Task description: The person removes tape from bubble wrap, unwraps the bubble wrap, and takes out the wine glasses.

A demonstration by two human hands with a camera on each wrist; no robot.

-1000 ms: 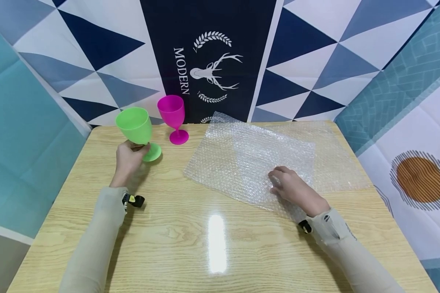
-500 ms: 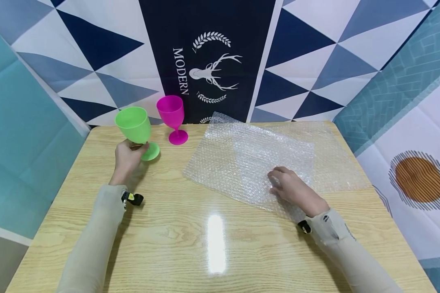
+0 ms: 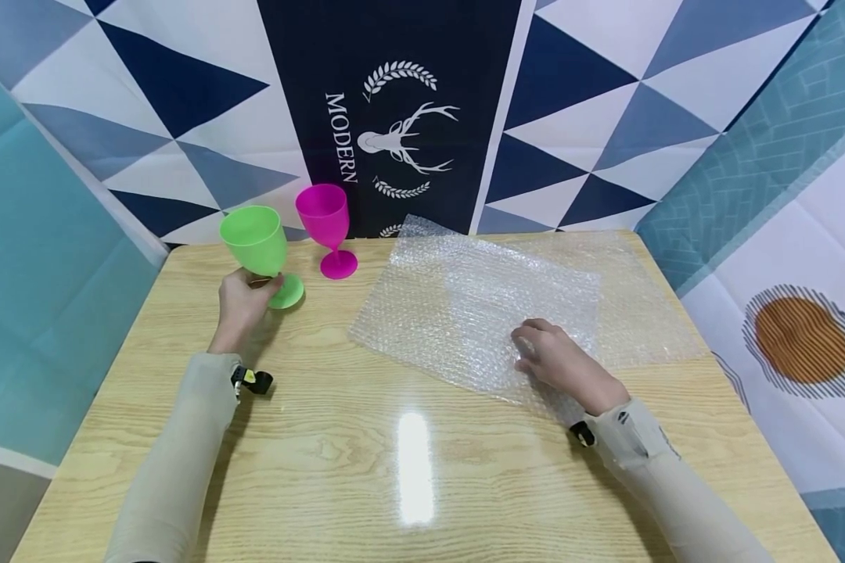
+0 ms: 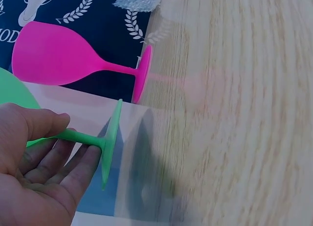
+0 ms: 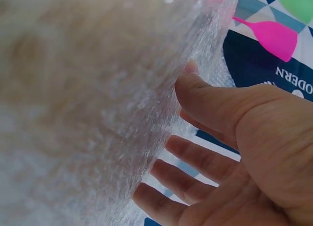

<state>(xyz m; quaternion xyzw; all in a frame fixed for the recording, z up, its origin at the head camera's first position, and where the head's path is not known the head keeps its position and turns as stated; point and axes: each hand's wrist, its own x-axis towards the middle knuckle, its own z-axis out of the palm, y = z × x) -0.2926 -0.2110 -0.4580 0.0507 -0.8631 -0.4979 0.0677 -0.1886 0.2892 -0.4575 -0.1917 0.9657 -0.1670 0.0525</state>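
Note:
My left hand [image 3: 238, 306] holds a green plastic goblet [image 3: 256, 244] by its stem [image 4: 80, 137], thumb on one side and fingers on the other. The cup stands nearly upright, its round foot [image 4: 111, 147] just over the tabletop; whether it touches the wood I cannot tell. Right beside it, a magenta goblet [image 3: 324, 216] stands upright near the back edge. On the right, a sheet of clear bubble wrap [image 3: 422, 313] lies flat. My right hand [image 3: 566, 367] rests on its front part, with relaxed, spread fingertips [image 5: 146, 194] touching the sheet.
Another bubble wrap sheet [image 3: 651, 313] lies partly beneath the first, towards the right edge. The glossy wooden table [image 3: 324, 469] carries a bright light reflection in front. Patterned cloth [image 3: 563, 86] with a deer print backs the table, and further cloths hang at both sides.
The whole head view drifts slightly leftward. Both hands, the goblets and the bubble wrap keep about the same places relative to the table.

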